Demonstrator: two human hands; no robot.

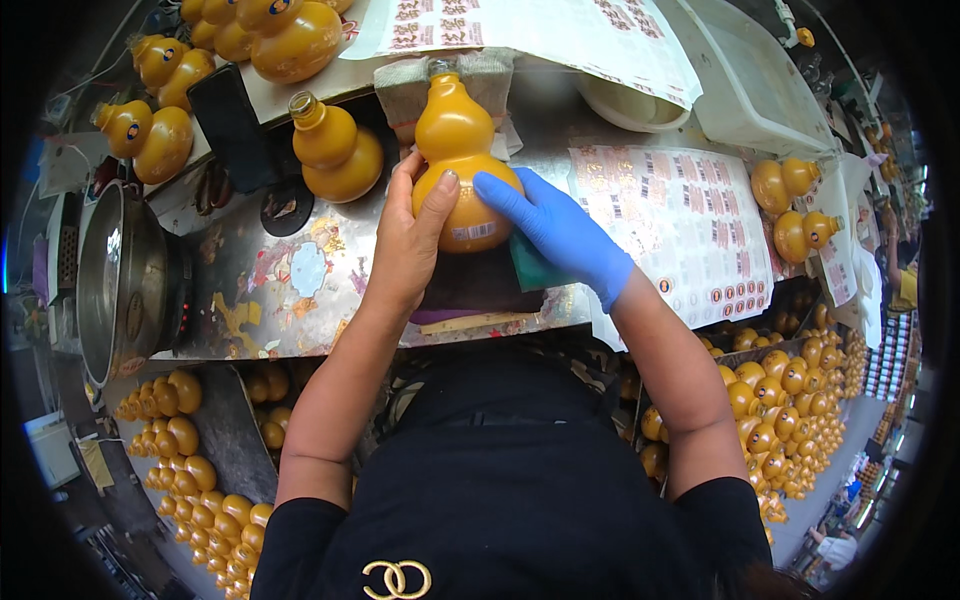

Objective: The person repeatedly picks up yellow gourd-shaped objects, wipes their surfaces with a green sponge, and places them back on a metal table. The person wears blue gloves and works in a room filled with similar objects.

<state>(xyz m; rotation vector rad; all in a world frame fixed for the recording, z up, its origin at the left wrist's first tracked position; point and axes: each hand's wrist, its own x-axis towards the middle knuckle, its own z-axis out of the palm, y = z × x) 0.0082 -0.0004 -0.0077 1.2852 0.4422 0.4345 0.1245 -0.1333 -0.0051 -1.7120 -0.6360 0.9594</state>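
Observation:
A yellow gourd-shaped bottle (pixel 455 125), with a clear neck at its far end, lies between my hands over the metal worktable (pixel 300 325). My bare left hand (pixel 418 215) grips its wide lower bulb from the left, thumb on top. From the right, my right hand (pixel 550 225) in a blue glove presses its thumb on the same bulb; its other fingers are hidden. A small white label (pixel 474 231) with a barcode sits on the bulb near me. Under the gloved hand shows a flat green piece (pixel 540 268). A folded cloth (pixel 400 95) is beneath the bottle's neck.
Another open-necked gourd bottle (pixel 335 150) stands left of my hands, near a dark phone (pixel 235 125) on a stand. Sheets of printed labels (pixel 660 215) cover the right side. A metal pan (pixel 125 285) stands far left. Many gourd bottles (pixel 790 390) fill both sides below.

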